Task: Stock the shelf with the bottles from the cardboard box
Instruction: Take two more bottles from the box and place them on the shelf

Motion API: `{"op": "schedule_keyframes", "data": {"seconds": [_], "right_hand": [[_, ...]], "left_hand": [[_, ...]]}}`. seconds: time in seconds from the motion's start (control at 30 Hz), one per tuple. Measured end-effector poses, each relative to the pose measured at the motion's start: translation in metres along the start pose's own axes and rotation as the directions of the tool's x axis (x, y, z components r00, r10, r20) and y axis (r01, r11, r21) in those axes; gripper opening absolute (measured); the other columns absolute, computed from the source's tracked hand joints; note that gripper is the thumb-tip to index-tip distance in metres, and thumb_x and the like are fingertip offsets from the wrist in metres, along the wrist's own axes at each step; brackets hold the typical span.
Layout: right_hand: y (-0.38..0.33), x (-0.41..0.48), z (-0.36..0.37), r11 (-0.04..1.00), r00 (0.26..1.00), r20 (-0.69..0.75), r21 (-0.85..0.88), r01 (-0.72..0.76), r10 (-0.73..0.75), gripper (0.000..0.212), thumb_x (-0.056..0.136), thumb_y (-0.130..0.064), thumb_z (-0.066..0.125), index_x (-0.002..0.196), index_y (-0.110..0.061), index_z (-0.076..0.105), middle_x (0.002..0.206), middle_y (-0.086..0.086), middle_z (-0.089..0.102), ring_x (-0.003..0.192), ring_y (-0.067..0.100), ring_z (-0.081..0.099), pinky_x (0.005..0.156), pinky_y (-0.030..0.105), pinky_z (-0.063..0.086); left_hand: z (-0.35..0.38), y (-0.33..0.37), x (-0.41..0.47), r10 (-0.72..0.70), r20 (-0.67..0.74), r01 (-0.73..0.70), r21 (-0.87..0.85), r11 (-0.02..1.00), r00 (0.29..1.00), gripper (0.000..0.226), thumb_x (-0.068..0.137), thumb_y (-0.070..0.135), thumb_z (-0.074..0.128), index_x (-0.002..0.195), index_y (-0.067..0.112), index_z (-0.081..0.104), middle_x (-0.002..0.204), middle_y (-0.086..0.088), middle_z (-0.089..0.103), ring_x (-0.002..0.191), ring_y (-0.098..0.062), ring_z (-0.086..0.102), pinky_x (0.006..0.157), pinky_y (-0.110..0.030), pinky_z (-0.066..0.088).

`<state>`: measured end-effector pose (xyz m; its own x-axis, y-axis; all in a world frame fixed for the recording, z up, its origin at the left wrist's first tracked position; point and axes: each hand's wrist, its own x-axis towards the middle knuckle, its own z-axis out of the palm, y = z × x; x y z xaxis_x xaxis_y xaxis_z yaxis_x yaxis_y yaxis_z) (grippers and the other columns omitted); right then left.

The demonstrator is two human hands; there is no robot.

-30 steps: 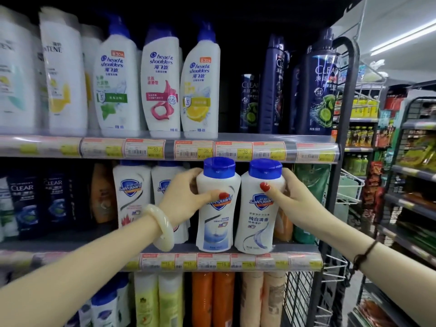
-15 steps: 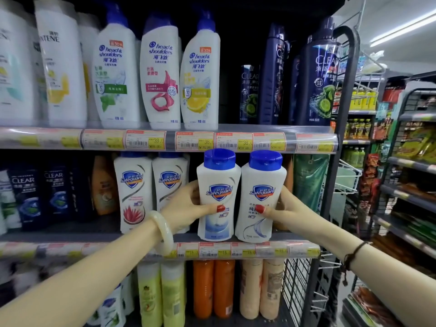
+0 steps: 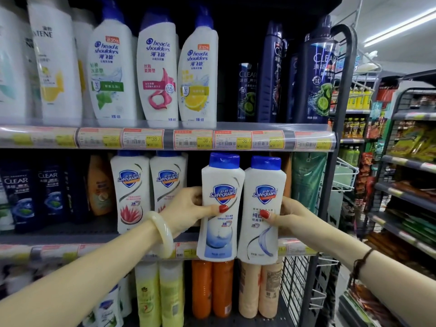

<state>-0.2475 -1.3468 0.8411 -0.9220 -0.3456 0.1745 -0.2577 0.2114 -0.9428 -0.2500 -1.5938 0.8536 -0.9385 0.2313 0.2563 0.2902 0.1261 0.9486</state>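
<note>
Two white Safeguard bottles with blue caps hang side by side in front of the middle shelf (image 3: 70, 237), their bases overlapping its price strip. My left hand (image 3: 186, 210) grips the left bottle (image 3: 219, 185) at mid-height, thumb across the label. My right hand (image 3: 291, 218) holds the right bottle (image 3: 263, 182) from its right side. Two more Safeguard bottles (image 3: 131, 192) stand upright on the same shelf just to the left. The cardboard box is out of view.
Head & Shoulders bottles (image 3: 155, 74) and dark Clear bottles (image 3: 318, 76) fill the upper shelf. A green pouch (image 3: 306, 180) stands right of the held bottles. Orange bottles (image 3: 212, 289) sit on the shelf below. Wire racks (image 3: 346, 175) and another aisle's shelves (image 3: 410, 161) lie to the right.
Both hands slid from the bottles' shoulders down to mid-height. The two bottles stood with bases above the price strip; now their bases hang lower, in front of it.
</note>
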Motion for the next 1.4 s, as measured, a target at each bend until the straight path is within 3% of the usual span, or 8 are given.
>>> {"op": "schedule_keyframes", "data": {"seconds": [0.1, 0.27, 0.4, 0.57, 0.8, 1.0, 1.17, 1.4], "right_hand": [[0.004, 0.006, -0.001, 0.999, 0.999, -0.029, 0.006, -0.035, 0.035, 0.036, 0.082, -0.022, 0.065, 0.116, -0.012, 0.059, 0.108, 0.005, 0.073, 0.098, 0.023, 0.071, 0.085, 0.044, 0.056], [-0.011, 0.024, -0.003, 0.998, 0.996, -0.092, 0.052, -0.017, 0.022, 0.020, 0.088, -0.012, 0.061, 0.108, -0.010, 0.062, 0.096, 0.002, 0.075, 0.078, 0.011, 0.073, 0.058, 0.020, 0.055], [-0.019, 0.042, -0.008, 0.998, 0.991, -0.131, 0.054, 0.014, -0.007, 0.016, 0.088, -0.012, 0.061, 0.102, -0.017, 0.063, 0.100, 0.001, 0.074, 0.084, 0.012, 0.072, 0.068, 0.024, 0.057], [-0.016, 0.055, -0.009, 0.997, 0.989, -0.142, 0.063, 0.040, -0.031, 0.022, 0.088, -0.008, 0.060, 0.110, -0.014, 0.057, 0.102, 0.002, 0.070, 0.086, 0.010, 0.069, 0.061, 0.017, 0.055], [0.013, 0.066, -0.005, 0.989, 0.988, -0.151, 0.138, 0.044, -0.023, 0.031, 0.086, -0.007, 0.061, 0.116, -0.014, 0.056, 0.116, 0.010, 0.068, 0.101, 0.023, 0.068, 0.084, 0.037, 0.058], [0.019, 0.065, 0.000, 0.994, 0.980, -0.196, 0.112, 0.003, 0.019, 0.044, 0.084, -0.014, 0.066, 0.123, -0.013, 0.049, 0.113, 0.004, 0.068, 0.098, 0.017, 0.068, 0.078, 0.032, 0.058], [0.023, 0.058, 0.017, 0.998, 0.926, -0.372, -0.044, 0.044, -0.057, 0.034, 0.083, -0.015, 0.068, 0.107, -0.017, 0.045, 0.090, -0.018, 0.058, 0.087, 0.007, 0.060, 0.075, 0.025, 0.052], [0.029, 0.066, 0.018, 0.998, 0.920, -0.387, -0.033, 0.056, -0.064, 0.028, 0.087, -0.017, 0.063, 0.112, -0.022, 0.050, 0.107, -0.004, 0.062, 0.102, 0.016, 0.058, 0.097, 0.037, 0.048]], "left_hand": [[0.002, -0.001, 0.005, -0.057, -0.010, 0.056, -0.035, 0.998, 0.998, 0.020, 0.077, 0.006, 0.069, 0.094, 0.015, 0.065, 0.102, -0.008, 0.072, 0.093, -0.023, 0.070, 0.081, -0.042, 0.057], [-0.003, 0.003, 0.020, -0.126, -0.015, 0.125, -0.030, 0.992, 0.992, 0.023, 0.077, 0.009, 0.070, 0.099, 0.010, 0.066, 0.100, -0.010, 0.073, 0.097, -0.027, 0.069, 0.086, -0.050, 0.054], [-0.004, 0.009, 0.034, -0.119, -0.036, 0.114, -0.116, 0.987, 0.992, 0.017, 0.080, 0.007, 0.067, 0.097, 0.011, 0.065, 0.098, -0.007, 0.072, 0.093, -0.022, 0.068, 0.079, -0.041, 0.055], [-0.003, 0.008, 0.052, -0.081, -0.060, 0.068, -0.195, 0.979, 0.995, 0.023, 0.080, -0.001, 0.065, 0.101, 0.009, 0.062, 0.102, -0.008, 0.070, 0.092, -0.019, 0.067, 0.074, -0.030, 0.057], [0.002, -0.012, 0.058, -0.116, -0.071, 0.095, -0.250, 0.963, 0.991, 0.038, 0.081, -0.002, 0.064, 0.118, 0.002, 0.055, 0.108, -0.011, 0.067, 0.095, -0.019, 0.065, 0.078, -0.030, 0.054], [0.006, -0.023, 0.055, -0.134, -0.137, 0.117, -0.125, 0.985, 0.982, 0.035, 0.075, 0.011, 0.073, 0.103, 0.024, 0.057, 0.112, -0.006, 0.066, 0.105, -0.024, 0.063, 0.088, -0.045, 0.052], [0.023, -0.036, 0.049, 0.015, -0.380, 0.060, 0.184, 0.981, 0.925, 0.051, 0.066, 0.021, 0.082, 0.104, 0.017, 0.049, 0.100, 0.004, 0.062, 0.094, -0.015, 0.060, 0.085, -0.034, 0.051], [0.023, -0.047, 0.057, 0.038, -0.379, -0.006, 0.086, 0.996, 0.925, 0.052, 0.071, 0.017, 0.078, 0.117, 0.012, 0.053, 0.115, -0.005, 0.067, 0.105, -0.019, 0.063, 0.095, -0.039, 0.050]]}}
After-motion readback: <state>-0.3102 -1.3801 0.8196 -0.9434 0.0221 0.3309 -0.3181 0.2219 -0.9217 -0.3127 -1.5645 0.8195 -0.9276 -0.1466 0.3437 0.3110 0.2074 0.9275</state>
